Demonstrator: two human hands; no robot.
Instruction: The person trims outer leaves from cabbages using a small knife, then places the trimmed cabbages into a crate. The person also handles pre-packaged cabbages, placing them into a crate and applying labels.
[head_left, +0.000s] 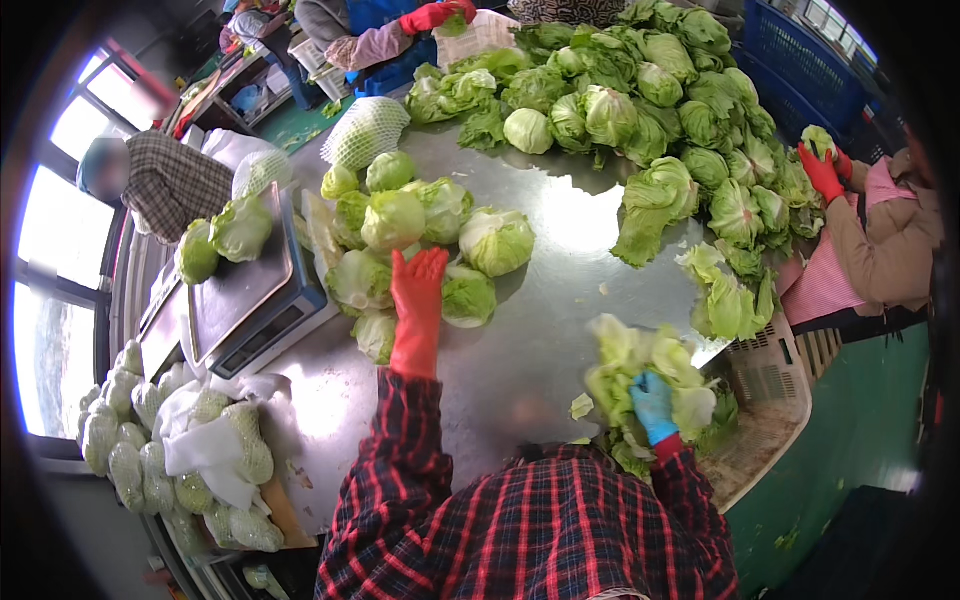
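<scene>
My left hand, in a red rubber glove, reaches palm up among trimmed lettuce heads; its fingertips meet the lower side of a pale lettuce head. Other heads lie around it, such as the lettuce head to its right. My right hand, in a blue glove over a red cuff, is closed on loose lettuce leaves at the table's right edge, above a plastic crate. The leaves are partly blurred. A large heap of untrimmed lettuce covers the far right of the metal table.
A weighing scale stands at left, with two lettuce heads on it. Net-wrapped lettuce is piled at lower left. A co-worker in red gloves holds a head at right. Other people work beyond the table. Blue crates stand behind the heap.
</scene>
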